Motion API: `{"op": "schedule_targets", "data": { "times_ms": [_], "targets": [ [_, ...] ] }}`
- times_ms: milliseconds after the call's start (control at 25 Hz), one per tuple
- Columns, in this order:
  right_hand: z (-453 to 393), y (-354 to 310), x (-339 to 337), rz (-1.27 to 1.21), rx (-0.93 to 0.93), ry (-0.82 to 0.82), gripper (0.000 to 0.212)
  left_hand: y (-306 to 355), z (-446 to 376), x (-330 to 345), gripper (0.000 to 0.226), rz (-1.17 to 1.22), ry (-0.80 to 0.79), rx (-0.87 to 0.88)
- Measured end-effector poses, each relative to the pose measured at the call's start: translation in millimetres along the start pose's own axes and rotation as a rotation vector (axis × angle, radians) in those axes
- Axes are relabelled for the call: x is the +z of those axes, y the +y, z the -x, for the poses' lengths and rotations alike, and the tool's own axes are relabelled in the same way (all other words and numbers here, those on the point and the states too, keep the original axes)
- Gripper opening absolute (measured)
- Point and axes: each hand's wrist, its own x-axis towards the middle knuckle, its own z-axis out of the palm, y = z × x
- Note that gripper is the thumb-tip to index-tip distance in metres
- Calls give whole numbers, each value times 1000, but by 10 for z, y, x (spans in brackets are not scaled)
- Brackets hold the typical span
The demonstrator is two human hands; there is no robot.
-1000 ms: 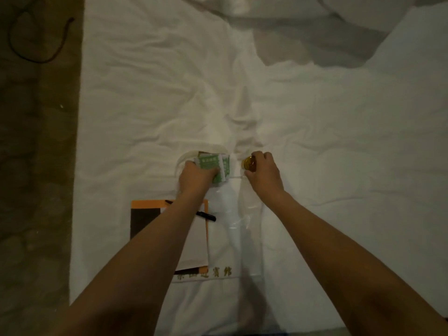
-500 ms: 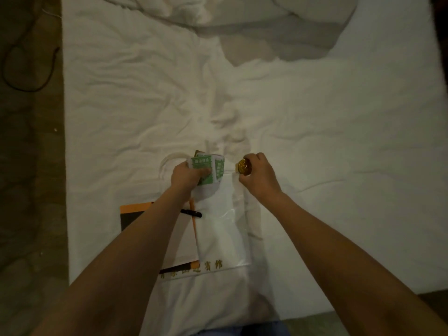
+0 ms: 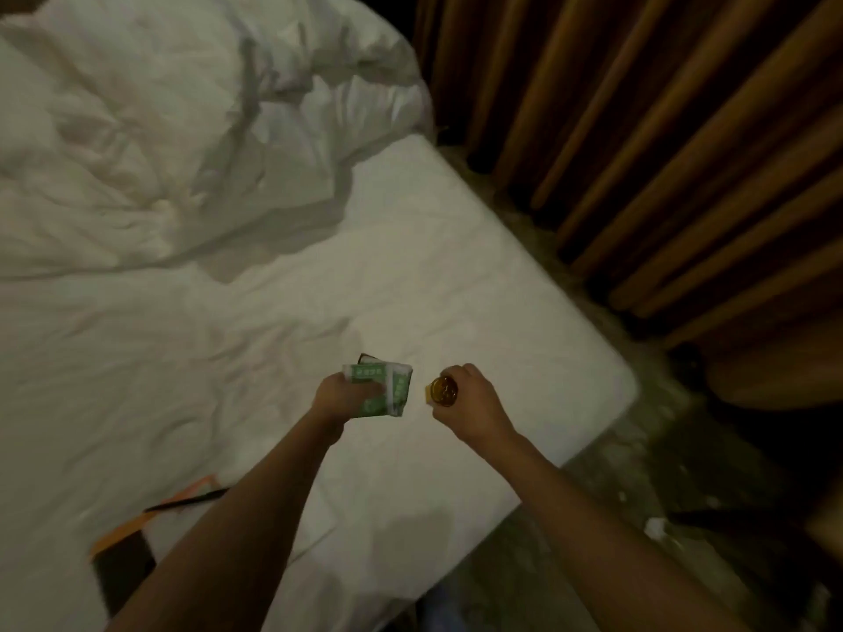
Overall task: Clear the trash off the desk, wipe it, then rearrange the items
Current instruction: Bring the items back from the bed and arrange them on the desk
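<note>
carried trash clear of the bed, one piece per hand.

best kept level and held firmly on the way to a bin. left hand (image 3: 340, 396) gripped a crumpled green-and-white packet (image 3: 385, 389), fingers curled round it; right hand (image 3: 472, 403) pinched a small amber bottle (image 3: 443, 391), round and glossy with a yellow label. both held above the white sheet (image 3: 456, 266), near its corner.

Folder (image 3: 119, 535) and pen (image 3: 191, 498) half hidden under left forearm; print on green packet (image 3: 381, 389) blurred, unreadable; amber object (image 3: 443, 390) mostly covered by fingers.
</note>
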Motion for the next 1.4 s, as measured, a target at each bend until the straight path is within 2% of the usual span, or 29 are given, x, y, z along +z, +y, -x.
{"op": "schedule_targets", "data": {
  "times_ms": [80, 240, 400, 520, 600, 680, 960, 1080, 1160, 1280, 1400],
  "targets": [
    [409, 477, -473, -26, 46, 80, 43, 77, 315, 675, 29, -97, -56, 39],
    [1374, 1523, -1417, -76, 175, 244, 38, 33, 972, 2163, 35, -238, -220, 93],
    [2594, 2603, -2267, -103, 390, 453, 36, -237, 1975, 3793, 36, -404, -492, 156],
    [3424, 3222, -2645, -171, 548, 629, 32, -552, 2635, 4772, 37, -582, -690, 160],
    [3966, 3591, -2800, -204, 642, 741, 34, -764, 2981, 5384, 30, -667, -810, 160],
    [4422, 3918, -2866, -202, 738, 832, 39, -976, 3284, 5887, 21, -754, -897, 196],
    [5412, 4908, -3081, -260, 1015, 1032, 34, -1702, 4015, 7416, 28, -1023, -1207, 172],
    [5690, 5322, -3358, -302, 1089, 1092, 32, -1820, 4274, 8146, 22, -1126, -1298, 223],
    [5874, 5563, -3541, -323, 1132, 1139, 31, -1926, 4439, 8609, 27, -1201, -1369, 251],
    [6168, 5834, -3681, -337, 1199, 1194, 35, -2124, 4736, 9133, 26, -1353, -1471, 326],
    [6522, 6029, -3643, -366, 1278, 1224, 38, -2451, 5065, 9435, 24, -1500, -1566, 302]
  ]
}}
